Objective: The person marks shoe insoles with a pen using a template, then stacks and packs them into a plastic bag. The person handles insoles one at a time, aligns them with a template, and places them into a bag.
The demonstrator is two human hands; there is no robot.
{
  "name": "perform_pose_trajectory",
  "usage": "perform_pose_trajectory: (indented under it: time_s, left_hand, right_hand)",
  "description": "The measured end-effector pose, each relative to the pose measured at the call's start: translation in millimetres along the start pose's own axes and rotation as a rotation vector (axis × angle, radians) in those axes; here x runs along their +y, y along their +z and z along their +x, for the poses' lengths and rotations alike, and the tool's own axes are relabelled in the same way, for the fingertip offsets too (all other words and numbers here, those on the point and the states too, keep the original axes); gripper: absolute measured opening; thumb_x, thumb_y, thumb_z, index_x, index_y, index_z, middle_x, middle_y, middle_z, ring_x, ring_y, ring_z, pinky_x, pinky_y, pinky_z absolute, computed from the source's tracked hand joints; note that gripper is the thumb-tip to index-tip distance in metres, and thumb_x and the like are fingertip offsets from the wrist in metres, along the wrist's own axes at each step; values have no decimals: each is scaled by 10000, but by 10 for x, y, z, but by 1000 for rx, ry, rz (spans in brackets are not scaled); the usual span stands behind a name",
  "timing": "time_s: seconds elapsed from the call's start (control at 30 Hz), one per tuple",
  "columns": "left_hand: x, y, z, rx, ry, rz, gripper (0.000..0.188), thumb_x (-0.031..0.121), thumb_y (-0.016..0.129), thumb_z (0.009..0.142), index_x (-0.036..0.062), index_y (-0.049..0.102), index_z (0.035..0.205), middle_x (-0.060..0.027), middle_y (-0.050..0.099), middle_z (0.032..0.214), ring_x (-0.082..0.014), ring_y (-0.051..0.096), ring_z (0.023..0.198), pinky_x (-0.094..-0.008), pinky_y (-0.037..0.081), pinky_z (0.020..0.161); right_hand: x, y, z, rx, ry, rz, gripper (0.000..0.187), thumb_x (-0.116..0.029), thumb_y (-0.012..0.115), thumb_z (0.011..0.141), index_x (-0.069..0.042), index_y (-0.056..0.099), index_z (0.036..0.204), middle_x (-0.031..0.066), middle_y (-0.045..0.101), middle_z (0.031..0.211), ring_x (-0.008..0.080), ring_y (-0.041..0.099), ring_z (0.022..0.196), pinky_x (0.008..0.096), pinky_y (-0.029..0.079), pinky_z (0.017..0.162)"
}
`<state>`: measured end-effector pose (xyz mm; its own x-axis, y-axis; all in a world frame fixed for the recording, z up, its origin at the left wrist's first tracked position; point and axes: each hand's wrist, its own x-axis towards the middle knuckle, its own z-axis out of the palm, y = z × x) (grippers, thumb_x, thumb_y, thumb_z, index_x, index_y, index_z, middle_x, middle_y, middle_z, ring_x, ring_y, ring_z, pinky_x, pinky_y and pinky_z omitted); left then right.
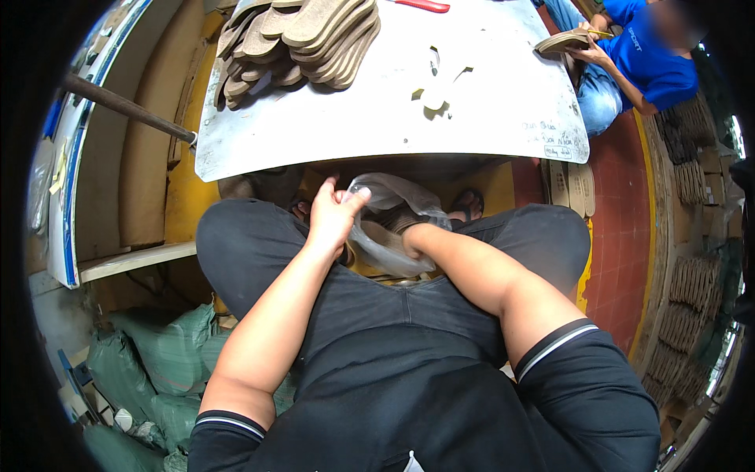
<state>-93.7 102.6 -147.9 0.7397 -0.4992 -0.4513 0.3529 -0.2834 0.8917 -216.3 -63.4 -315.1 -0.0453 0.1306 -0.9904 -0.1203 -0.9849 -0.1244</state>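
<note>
Between my knees a clear plastic bag [403,189] hangs with its mouth spread. My left hand [333,211] pinches the near-left part of its rim between thumb and fingers. My right hand [412,237] reaches down into the bag, and its fingers are hidden there. Beside that hand, brown shapes like shoe soles [383,236] show dimly through the plastic. How many lie inside I cannot tell.
On the white table [472,79] ahead sit stacked brown soles [303,47], small white scraps [434,93] and a red-handled tool [425,5]. A co-worker in blue [645,55] handles soles at the right. Green sacks [165,354] lie lower left; sole stacks [692,291] line the right.
</note>
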Motion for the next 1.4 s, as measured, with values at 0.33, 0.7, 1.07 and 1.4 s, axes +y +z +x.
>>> perform_pose_trajectory:
  time_s: [0.33, 0.7, 1.07, 1.4]
  left_hand:
    - [53, -142, -268, 64, -464, -80, 509, -84, 823, 904, -47, 605, 1363, -196, 744, 1238, -326, 794, 1104, -449, 718, 862]
    - [289, 124, -196, -496, -398, -497, 411, 316, 640, 1197, 161, 644, 1578, 55, 557, 890, -24, 374, 622, -199, 310, 521]
    - [-230, 76, -102, -70, 38, 61, 400, -1, 890, 914, 22, 718, 1274, -60, 787, 1020, -133, 715, 847, -329, 588, 750]
    - [-14, 50, -261, -179, -191, 14, 256, 205, 739, 1100, 29, 736, 1287, -37, 747, 937, -83, 602, 610, -294, 467, 518]
  right_hand:
    - [-141, -377, -824, -36, -739, 1561, 121, 59, 794, 923, -38, 723, 930, 34, 658, 709, 117, 596, 540, 279, 482, 461]
    - [-667, 297, -213, 491, -400, 387, 247, -200, 730, 962, 14, 773, 1078, 180, 769, 893, 263, 698, 593, 409, 582, 476]
    - [-662, -74, -981, 543, -216, 578, 335, -162, 777, 888, 95, 830, 1097, 288, 829, 1074, 365, 848, 846, 499, 688, 685]
    - [-536, 39, -2602, 785, -91, 204, 486, -457, 841, 965, -18, 840, 1173, 214, 838, 1178, 373, 819, 1123, 480, 656, 950]
